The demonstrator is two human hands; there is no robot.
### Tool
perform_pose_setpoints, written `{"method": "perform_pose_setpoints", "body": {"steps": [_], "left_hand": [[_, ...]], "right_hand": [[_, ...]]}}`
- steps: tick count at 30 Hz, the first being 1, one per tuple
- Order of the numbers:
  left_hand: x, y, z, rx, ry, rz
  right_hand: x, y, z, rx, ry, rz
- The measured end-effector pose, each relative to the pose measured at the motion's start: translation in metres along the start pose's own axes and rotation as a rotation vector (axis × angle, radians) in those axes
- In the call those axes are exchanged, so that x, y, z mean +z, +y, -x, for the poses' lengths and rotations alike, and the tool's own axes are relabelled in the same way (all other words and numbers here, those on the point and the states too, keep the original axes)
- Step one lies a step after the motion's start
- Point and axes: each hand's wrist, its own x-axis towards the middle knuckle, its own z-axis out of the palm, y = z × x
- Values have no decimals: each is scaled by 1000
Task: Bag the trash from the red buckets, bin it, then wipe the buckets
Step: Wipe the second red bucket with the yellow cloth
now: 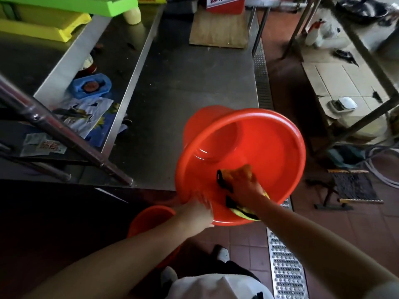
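A red bucket (254,139) is tilted toward me, its base against the steel table's front edge. My left hand (198,210) grips its near rim from the outside. My right hand (241,182) is inside the bucket, pressing a yellow and black cloth (241,211) against the inner wall. A second red bucket (151,216) stands on the floor below my left arm, mostly hidden by it.
The steel table (183,83) carries a cardboard sheet (218,31) at the back. A lower shelf on the left holds a blue tray (90,86) and papers. A metal floor drain grate (285,266) runs along the tiled floor. A brush (349,186) lies at right.
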Motion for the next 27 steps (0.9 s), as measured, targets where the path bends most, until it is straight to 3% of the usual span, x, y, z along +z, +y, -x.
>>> {"method": "perform_pose_setpoints", "body": {"steps": [3, 5, 8, 11, 15, 20, 23, 27], "left_hand": [[-9, -2, -1, -3, -28, -19], [-13, -6, 4, -29, -14, -50], [-21, -6, 3, -46, -5, -77], [-30, -4, -9, -10, -17, -99], [-20, 0, -15, 65, -45, 5], [-23, -7, -20, 64, -79, 3], [-24, -11, -12, 31, -114, -31], [-25, -18, -10, 56, -11, 40]], "right_hand": [[8, -31, -20, -142, -65, -202], [5, -23, -34, -275, -62, -203], [-5, 12, -61, -100, 182, -74], [2, -5, -79, 57, 78, -181], [3, 0, -99, -296, -62, -323], [-3, 6, -100, 0, 114, -153], [-4, -14, -71, -83, -24, -205], [-17, -12, -11, -21, -81, -338]]}}
